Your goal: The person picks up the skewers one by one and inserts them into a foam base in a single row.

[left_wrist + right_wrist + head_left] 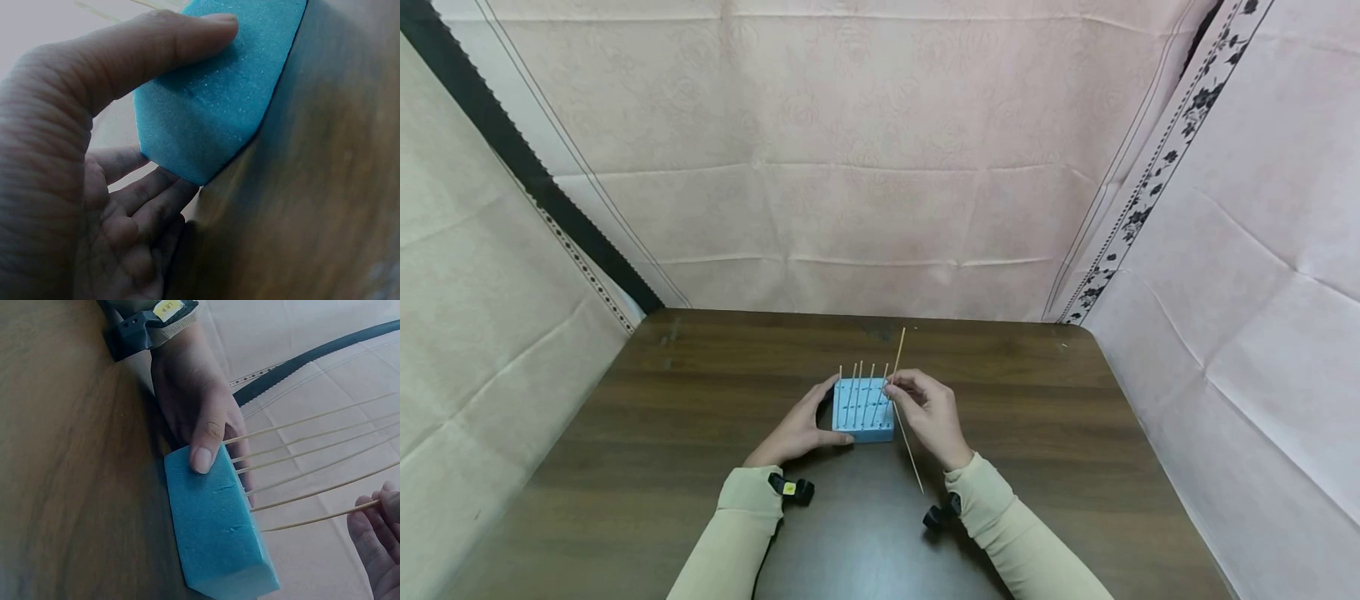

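Observation:
A light-blue foam block (863,436) rests on the table with several thin wooden sticks (325,462) standing up from its top. My left hand (800,429) holds the block at its left side. Its thumb (162,47) presses the front face, while the other fingers are partly hidden behind the block. My right hand (931,414) is above the block's right edge, pinching a thin stick (900,350) between thumb and fingertips. In the right wrist view that stick's lower end meets the block's top near one end; whether it is sunk in is hard to tell.
Another thin light stick (908,448) slants from the block's right side toward the front; its upper end is hidden near the right hand. The brown wooden table (700,375) is bordered by pale hanging cloths (880,208) at the back and both sides.

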### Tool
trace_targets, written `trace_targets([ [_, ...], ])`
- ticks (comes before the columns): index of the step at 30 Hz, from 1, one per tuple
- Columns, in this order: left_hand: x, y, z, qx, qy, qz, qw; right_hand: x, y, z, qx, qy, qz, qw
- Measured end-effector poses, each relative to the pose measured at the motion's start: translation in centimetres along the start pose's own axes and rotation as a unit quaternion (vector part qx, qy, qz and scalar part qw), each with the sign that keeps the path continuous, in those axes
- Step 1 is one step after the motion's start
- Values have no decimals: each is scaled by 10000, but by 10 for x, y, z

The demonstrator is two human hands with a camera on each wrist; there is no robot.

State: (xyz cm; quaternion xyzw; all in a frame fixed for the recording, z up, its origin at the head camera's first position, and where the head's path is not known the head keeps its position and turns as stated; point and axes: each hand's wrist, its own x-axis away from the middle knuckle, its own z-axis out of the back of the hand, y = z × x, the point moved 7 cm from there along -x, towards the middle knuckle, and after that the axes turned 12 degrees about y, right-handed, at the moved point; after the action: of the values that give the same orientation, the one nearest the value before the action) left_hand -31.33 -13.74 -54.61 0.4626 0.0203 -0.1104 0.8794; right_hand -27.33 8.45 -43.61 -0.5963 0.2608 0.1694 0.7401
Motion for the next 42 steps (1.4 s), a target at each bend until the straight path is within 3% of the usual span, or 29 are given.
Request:
trace_targets([
  [6,-1,-1,0,15,-3,-5,10000,2,-21,0,-22,-71,131,9999],
  [17,-1,-1,-1,50,-4,41,10000,9,-16,-4,196,-281,334,9989],
  [32,-1,-1,-1,0,-3,-23,10000,14,-10,-7,105,-510,44,9986],
  [39,-1,0,0,-9,8,32,10000,19,30,-9,316,-830,-75,9960],
  [42,0,1,0,-3,34,50,10000,19,30,-10,404,-904,-94,9950],
])
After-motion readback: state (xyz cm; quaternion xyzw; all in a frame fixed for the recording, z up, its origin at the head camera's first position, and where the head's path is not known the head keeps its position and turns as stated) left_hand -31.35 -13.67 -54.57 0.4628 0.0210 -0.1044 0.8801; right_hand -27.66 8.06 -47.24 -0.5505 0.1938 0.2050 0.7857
